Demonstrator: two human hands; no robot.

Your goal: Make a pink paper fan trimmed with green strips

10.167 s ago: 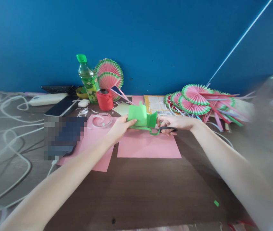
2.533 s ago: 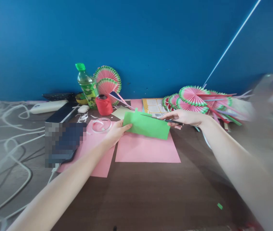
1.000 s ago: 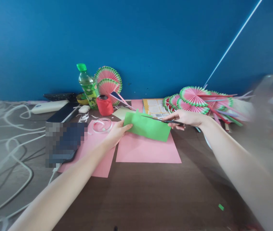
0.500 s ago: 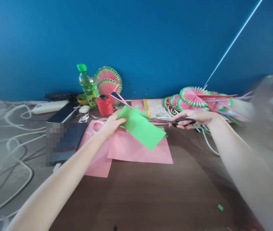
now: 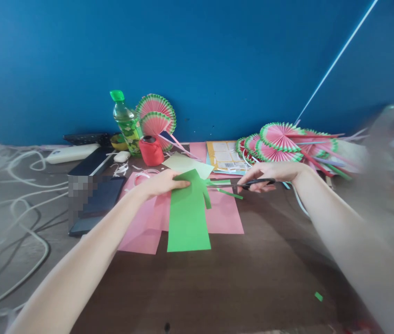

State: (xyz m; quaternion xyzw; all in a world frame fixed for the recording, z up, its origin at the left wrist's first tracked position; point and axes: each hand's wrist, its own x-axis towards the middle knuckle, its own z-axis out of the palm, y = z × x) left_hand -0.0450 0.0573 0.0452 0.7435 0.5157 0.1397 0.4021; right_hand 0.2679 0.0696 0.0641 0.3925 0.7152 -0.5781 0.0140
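My left hand (image 5: pixel 167 182) pinches the upper left corner of a green sheet of paper (image 5: pixel 188 220), which hangs over pink paper (image 5: pixel 225 213) on the table. A narrow green strip (image 5: pixel 207 195) curls down at the sheet's upper right edge. In my right hand (image 5: pixel 261 178) are black-handled scissors (image 5: pixel 256 182), their blades pointing left to that edge. Whether the blades touch the paper is hard to tell. Behind the sheet lies a pale green paper (image 5: pixel 190 163). A roll of tape (image 5: pixel 144 177) sits partly behind my left hand.
A red spool (image 5: pixel 151 152) and a green-capped bottle (image 5: pixel 127 125) stand at the back, beside pleated paper fans (image 5: pixel 157 113). More fans (image 5: pixel 282 141) are piled at back right. White cables (image 5: pixel 40 232) and a dark device (image 5: pixel 103 199) lie left; a green scrap (image 5: pixel 318 296) lies front right.
The green sheet has turned from slanting right to hanging nearly straight toward me, uncovering the pale green paper. A narrow strip now hangs at its edge. The scissors moved slightly left and down.
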